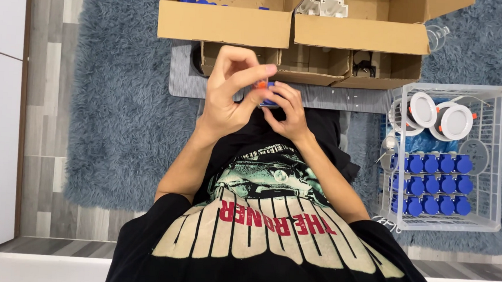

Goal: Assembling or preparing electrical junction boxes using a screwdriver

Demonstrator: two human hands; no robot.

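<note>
We hold both hands up in front of our chest, forearms angled inward from the elbows so the wrists meet over the black printed shirt (pixel 269 217). Our left hand (pixel 228 93) is curled, thumb and forefinger pinched on the orange tip of a small blue part (pixel 267 93), the other fingers arched above it. Our right hand (pixel 287 111) cups the same part from the other side, fingers bent around its blue body, so both hands are closed on it and little of it shows. The part sits between the fingertips, above the edge of a grey board (pixel 323 96) on the shaggy blue rug (pixel 124 121). Beyond the hands stand open cardboard boxes (pixel 223 23), one with blue pieces inside. To our right, well apart from the hands, a white wire basket (pixel 497 156) holds rows of blue parts (pixel 434 184) and round white fittings (pixel 438 115)
</note>
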